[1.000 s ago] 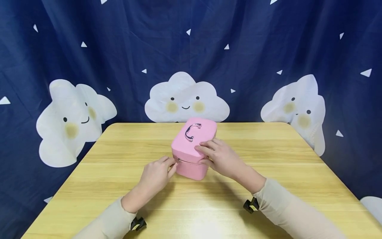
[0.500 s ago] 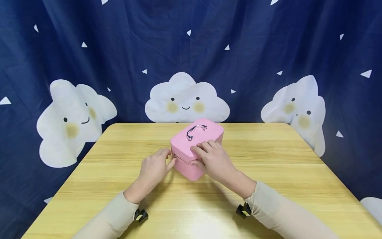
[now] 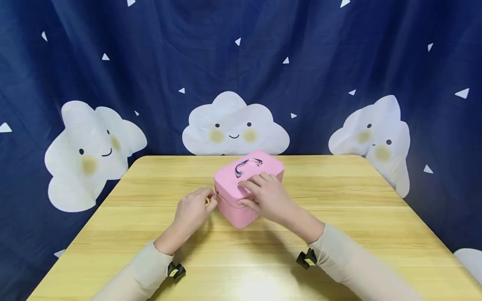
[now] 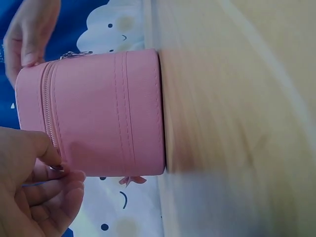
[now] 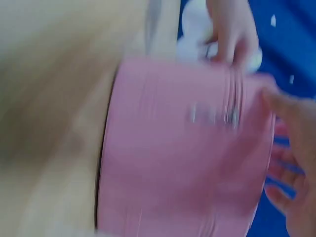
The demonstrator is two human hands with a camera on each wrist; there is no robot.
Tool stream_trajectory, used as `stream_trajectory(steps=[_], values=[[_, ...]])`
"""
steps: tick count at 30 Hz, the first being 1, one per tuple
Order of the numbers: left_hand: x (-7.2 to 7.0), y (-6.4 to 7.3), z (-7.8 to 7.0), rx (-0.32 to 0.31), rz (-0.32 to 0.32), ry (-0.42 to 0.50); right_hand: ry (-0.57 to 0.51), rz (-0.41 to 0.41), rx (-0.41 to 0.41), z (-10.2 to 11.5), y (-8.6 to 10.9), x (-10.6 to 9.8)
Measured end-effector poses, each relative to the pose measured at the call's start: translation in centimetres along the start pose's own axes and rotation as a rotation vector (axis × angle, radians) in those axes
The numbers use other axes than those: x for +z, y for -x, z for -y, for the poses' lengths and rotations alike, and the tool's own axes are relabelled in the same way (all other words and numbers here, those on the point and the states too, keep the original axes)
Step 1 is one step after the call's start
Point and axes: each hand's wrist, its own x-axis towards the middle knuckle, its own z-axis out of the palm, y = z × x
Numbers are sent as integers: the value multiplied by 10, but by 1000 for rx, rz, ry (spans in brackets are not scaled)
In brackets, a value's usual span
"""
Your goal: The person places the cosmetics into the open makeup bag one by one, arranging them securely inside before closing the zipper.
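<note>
A pink zippered cosmetic case (image 3: 235, 213) stands upright on the table, its lid closed and a silver handle (image 3: 241, 164) on top. My left hand (image 3: 191, 211) is at its left corner. In the left wrist view, thumb and forefinger pinch a small metal zipper pull (image 4: 57, 168) at the end of the visible zipper (image 4: 47, 96). My right hand (image 3: 273, 198) grips the lid's near right edge, fingers on top and thumb on the side. The right wrist view, blurred, shows a second metal pull (image 5: 212, 116) on the case's side.
The wooden table (image 3: 339, 192) extends around the case. Behind it hangs a dark blue curtain (image 3: 312, 50) printed with smiling clouds. A small pink bow-shaped piece (image 4: 132, 180) sticks out from the case's far side in the left wrist view.
The case has turned clockwise, its far end swinging right. My left hand has moved slightly left and up along the zipper with the pull; my right hand has shifted left with the lid.
</note>
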Motion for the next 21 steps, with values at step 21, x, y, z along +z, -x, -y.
stream_trajectory(steps=[21], values=[[-11, -4, 11, 72, 66, -6, -1, 165, 19, -75, 18, -7]])
